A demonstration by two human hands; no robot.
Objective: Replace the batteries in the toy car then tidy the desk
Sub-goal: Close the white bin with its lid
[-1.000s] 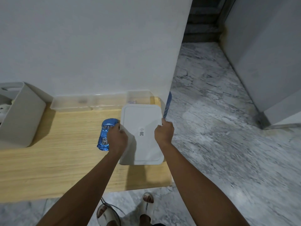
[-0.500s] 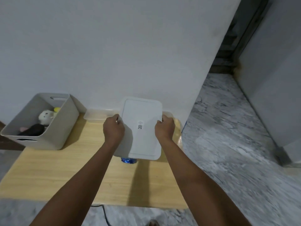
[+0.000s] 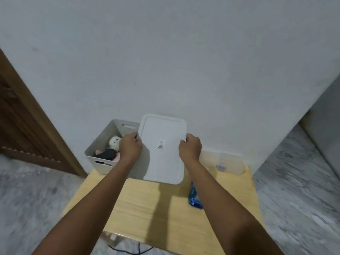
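I hold a flat white lid (image 3: 162, 159) with a small QR sticker above the desk, my left hand (image 3: 131, 148) on its left edge and my right hand (image 3: 190, 148) on its right edge. The lid hangs partly over the right side of a grey storage bin (image 3: 103, 144) at the back left of the wooden desk (image 3: 147, 208). The blue toy car (image 3: 195, 198) lies on the desk below and right of the lid, half hidden by my right forearm.
The bin holds a white plush toy (image 3: 115, 141) and dark and pink items. A clear plastic box (image 3: 223, 163) stands against the wall at the back right. A brown door (image 3: 22, 122) is at left, marble floor on both sides, a cable under the desk's front edge.
Both hands have carried the lid leftward from above the clear box and the car to over the grey bin. My view has swung left, so the car now shows right of the lid.
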